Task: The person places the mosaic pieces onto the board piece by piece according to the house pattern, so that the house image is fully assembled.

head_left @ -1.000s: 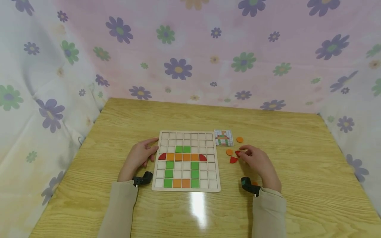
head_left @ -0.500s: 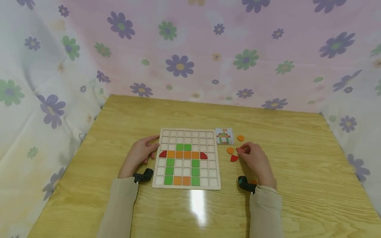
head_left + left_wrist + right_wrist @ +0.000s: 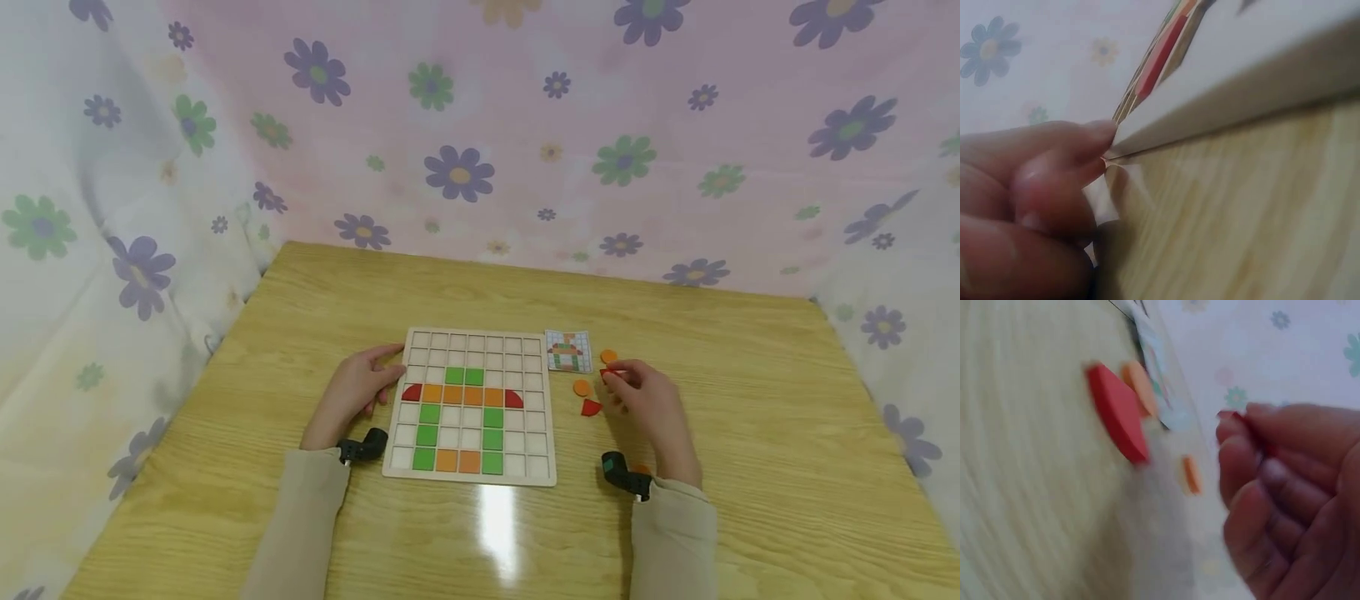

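My right hand [image 3: 651, 404] pinches a red quarter-circle tile [image 3: 606, 375] between thumb and fingertips, right of the board; the fingers hide much of it. In the right wrist view only a bit of that tile's red shows. My left hand [image 3: 356, 387] touches the left edge of a wooden grid board [image 3: 517, 481] with relaxed fingers. Green square tiles [image 3: 427, 436] and orange square tiles [image 3: 472, 396] fill some of its cells, with a red quarter-circle at each end of the orange row. Another red quarter-circle [image 3: 590, 407] lies loose near my right hand.
A small pattern card [image 3: 567, 351] lies against the board's upper right. Two orange discs [image 3: 581, 387] rest beside it, and another orange piece [image 3: 641, 470] is partly hidden by my right wrist. Flowered cloth hangs behind and beside the wooden table [image 3: 750, 417].
My right fingers have lifted the red quarter-circle slightly and moved it a little away from the other loose red one. My left hand stays at the board's edge. The head view shifts slightly.
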`<state>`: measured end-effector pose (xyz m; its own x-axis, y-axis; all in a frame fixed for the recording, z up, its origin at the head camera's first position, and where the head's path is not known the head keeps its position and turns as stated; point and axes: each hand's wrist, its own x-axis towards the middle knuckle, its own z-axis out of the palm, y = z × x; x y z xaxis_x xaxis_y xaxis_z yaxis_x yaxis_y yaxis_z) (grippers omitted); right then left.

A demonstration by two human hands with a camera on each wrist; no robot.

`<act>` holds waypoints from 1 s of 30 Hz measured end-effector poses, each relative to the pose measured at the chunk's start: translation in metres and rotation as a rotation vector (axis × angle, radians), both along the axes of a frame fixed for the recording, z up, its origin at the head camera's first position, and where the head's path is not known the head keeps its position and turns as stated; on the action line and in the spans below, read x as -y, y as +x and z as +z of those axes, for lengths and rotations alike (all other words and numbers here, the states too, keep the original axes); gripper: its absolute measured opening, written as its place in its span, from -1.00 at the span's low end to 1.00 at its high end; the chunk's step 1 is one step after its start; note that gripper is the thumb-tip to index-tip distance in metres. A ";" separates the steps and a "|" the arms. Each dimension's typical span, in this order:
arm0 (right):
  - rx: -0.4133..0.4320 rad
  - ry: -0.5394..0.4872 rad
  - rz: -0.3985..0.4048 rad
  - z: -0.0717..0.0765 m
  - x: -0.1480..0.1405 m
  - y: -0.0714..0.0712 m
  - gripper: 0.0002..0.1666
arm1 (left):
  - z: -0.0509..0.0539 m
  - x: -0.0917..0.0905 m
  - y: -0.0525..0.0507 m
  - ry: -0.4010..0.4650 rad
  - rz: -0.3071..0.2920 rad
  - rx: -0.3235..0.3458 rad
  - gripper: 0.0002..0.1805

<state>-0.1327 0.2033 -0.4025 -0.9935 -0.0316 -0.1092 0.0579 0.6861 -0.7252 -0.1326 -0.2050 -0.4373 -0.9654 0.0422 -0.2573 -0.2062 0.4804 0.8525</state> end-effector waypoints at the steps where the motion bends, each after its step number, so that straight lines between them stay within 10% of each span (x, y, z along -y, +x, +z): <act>1: 0.007 -0.020 0.004 0.000 0.004 -0.001 -0.59 | 0.001 0.001 0.000 0.001 0.001 0.009 -0.51; 16: -0.087 0.111 0.248 -0.005 0.078 0.003 -0.71 | 0.002 0.000 0.003 0.058 -0.053 0.022 -0.44; 30: 0.043 0.029 0.353 0.021 0.087 -0.012 -0.73 | 0.004 0.003 0.000 0.016 -0.106 0.059 -0.22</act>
